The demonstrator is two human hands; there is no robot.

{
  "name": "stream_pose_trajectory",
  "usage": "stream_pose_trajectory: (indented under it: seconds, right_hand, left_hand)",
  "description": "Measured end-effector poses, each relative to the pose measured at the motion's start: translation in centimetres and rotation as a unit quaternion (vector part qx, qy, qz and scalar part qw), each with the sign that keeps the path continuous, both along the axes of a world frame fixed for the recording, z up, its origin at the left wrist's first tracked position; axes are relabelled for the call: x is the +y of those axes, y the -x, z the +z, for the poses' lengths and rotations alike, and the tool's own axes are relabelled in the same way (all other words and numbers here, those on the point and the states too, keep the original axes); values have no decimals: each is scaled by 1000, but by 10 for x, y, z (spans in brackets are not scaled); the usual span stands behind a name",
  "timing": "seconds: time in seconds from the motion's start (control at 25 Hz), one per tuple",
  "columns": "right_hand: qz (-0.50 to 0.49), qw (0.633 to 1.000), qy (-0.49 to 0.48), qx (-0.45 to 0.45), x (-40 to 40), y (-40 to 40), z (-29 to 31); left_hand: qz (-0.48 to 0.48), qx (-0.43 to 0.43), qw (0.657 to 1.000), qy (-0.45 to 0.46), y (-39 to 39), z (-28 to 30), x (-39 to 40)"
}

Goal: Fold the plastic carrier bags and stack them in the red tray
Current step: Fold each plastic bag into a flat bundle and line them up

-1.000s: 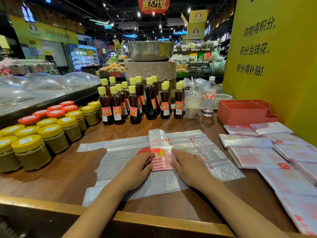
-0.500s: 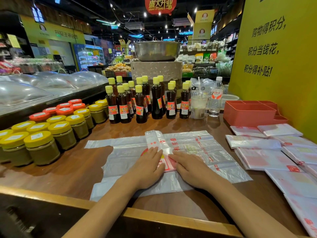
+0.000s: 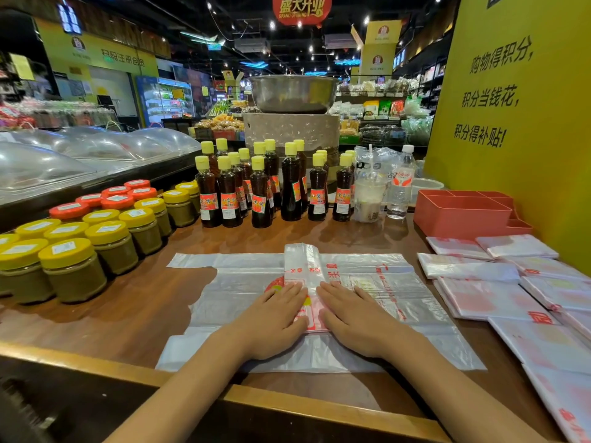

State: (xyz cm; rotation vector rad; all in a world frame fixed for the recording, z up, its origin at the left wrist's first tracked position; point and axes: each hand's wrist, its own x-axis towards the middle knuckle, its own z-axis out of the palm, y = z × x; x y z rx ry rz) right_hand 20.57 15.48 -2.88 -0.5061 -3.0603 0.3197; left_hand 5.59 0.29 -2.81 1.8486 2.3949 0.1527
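You are in the middle of the folding step: both your hands lie flat on a narrow folded strip point(image 3: 302, 282) that runs from 12 to 6 o'clock down the middle of the carrier bag point(image 3: 399, 302) spread on the wooden counter point(image 3: 105, 318). Your left hand point(image 3: 275, 321) presses at about 7 o'clock of the strip, your right hand point(image 3: 355, 318) at about 5 o'clock, fingers straight and close together, tips pointing toward 12 and nearly meeting over the red print; nothing is pinched. The red tray point(image 3: 460, 215) stands at 2 o'clock, near the yellow wall, apparently with no bags in it as far as you can see, and already folded bags point(image 3: 489, 295) lie at 3 o'clock just beside it. Next you will likely need to smooth outward to set the crease, then take an edge and fold the bag over again until it is compact enough for the tray. Compared with a second ago, your hands have flattened: then the fingers curled round the strip's lower end, now they press it down, and the strip lies lower.
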Motion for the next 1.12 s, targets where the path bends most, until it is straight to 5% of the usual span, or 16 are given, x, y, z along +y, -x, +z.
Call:
stream_pose_trajectory:
  seconds: [0.36, 0.68, 0.96, 1.12]
  right_hand:
    - [12, 995, 99, 17, 9, -17, 16]
    - [-39, 958, 178, 222, 3, -12, 23]
    - [-81, 917, 273, 280, -2, -4, 19]
    - [-105, 916, 279, 267, -4, 2, 13]
  left_hand:
    - [0, -136, 987, -87, 12, 9, -14]
    - [3, -288, 930, -230, 5, 17, -16]
    - [93, -296, 914, -262, 10, 11, -7]
    - [132, -230, 930, -253, 7, 9, 1]
